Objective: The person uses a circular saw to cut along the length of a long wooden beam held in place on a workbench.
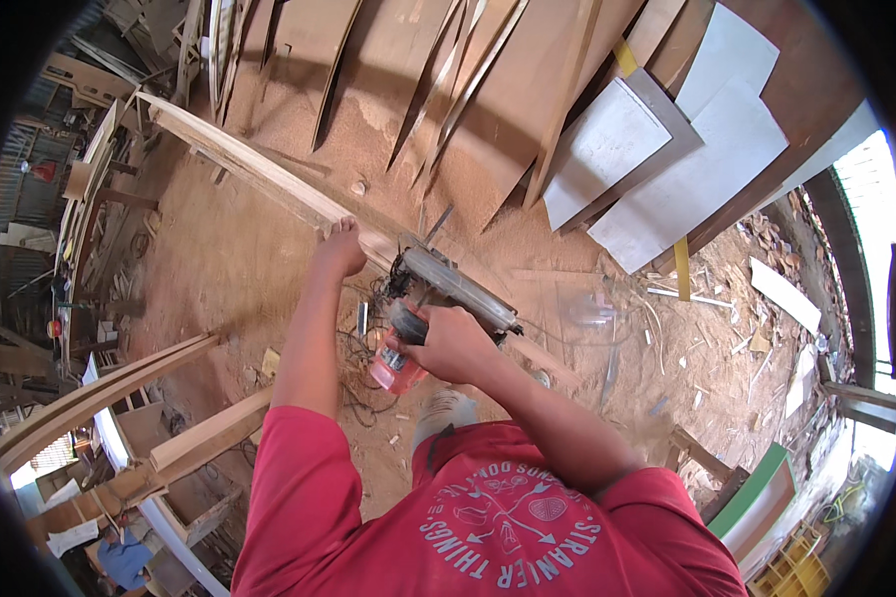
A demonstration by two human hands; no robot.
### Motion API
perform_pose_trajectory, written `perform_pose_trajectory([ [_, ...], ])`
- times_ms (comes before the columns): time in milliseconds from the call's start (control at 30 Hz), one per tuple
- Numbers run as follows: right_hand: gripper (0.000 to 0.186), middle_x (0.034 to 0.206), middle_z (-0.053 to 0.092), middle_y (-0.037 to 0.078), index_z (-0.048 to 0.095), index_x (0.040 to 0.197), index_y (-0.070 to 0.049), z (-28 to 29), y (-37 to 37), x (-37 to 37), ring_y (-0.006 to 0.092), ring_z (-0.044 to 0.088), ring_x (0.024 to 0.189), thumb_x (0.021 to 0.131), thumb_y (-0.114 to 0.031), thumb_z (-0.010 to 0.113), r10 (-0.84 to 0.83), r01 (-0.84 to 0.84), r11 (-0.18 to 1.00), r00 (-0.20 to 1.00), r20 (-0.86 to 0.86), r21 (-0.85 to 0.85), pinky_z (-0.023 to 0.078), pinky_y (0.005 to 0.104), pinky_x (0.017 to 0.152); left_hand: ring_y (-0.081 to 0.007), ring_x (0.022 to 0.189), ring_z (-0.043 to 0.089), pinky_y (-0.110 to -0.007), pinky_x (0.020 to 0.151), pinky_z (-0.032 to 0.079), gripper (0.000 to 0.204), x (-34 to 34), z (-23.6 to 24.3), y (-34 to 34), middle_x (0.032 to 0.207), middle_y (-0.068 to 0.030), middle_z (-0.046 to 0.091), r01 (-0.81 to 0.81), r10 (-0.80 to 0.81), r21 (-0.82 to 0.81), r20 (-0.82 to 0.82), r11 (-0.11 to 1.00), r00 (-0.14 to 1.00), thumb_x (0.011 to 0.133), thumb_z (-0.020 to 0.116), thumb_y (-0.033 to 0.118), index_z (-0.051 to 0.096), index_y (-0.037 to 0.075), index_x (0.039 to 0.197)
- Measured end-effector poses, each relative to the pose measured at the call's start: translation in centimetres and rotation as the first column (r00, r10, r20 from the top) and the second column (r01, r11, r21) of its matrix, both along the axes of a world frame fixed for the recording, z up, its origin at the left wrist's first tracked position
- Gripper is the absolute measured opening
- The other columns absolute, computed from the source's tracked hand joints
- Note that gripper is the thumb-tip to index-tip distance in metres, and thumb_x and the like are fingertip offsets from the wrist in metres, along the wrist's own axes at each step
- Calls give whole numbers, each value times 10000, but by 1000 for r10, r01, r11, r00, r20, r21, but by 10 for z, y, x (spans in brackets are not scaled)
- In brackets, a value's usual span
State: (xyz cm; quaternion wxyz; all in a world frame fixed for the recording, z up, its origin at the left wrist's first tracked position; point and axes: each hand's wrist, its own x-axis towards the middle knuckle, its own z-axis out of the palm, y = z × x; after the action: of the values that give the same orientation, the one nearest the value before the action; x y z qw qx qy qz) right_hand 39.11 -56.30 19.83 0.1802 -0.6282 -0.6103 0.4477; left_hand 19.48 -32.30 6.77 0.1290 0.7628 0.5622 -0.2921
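Observation:
A long pale wooden board [259,164] runs diagonally from the upper left toward the middle. My left hand [341,247] is closed over its near end, fingers curled on the edge. Just right of it, my right hand [453,343] grips the dark handle of a red-bodied power tool [398,370]. A long grey machine part [458,287] lies against the tool, across the line of the board. Whether the two are one machine I cannot tell. A strip of wood [543,358] shows beyond the grey part, at the lower right.
Brown sheets [388,60] and white panels [702,149] lean along the far side. Sawdust and offcuts cover the floor [219,259]. Dark cables [363,348] lie beside the tool. Timber beams [209,433] stand at the left; a green-edged panel [752,502] and yellow crate [791,569] at the lower right.

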Motion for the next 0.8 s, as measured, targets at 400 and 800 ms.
perform_pose_trajectory([
  [400, 685, 1034, 762, 286, 740, 1235, 33, 4, 32, -19, 472, 726, 1038, 898, -562, 791, -54, 53, 994, 998, -11, -91, 561, 504, 951, -221, 1665, 215, -562, 1355, 116, 778, -24, 13, 6, 1809, -70, 222, 152, -144, -70, 107, 986, 984, 954, 438, 84, 270, 86, 1713],
  [800, 728, 1036, 757, 302, 694, 1337, 37, -1, 64, -40, 459, 729, 1036, 919, -557, 757, -53, 53, 999, 999, 1, 10, 563, 492, 958, -216, 1617, 342, -596, 1335, 173, 695, -35, 7, 16, 1744, -56, 383, 189, -179, -20, 248, 982, 952, 922, 511, 53, 472, 145, 1609],
])
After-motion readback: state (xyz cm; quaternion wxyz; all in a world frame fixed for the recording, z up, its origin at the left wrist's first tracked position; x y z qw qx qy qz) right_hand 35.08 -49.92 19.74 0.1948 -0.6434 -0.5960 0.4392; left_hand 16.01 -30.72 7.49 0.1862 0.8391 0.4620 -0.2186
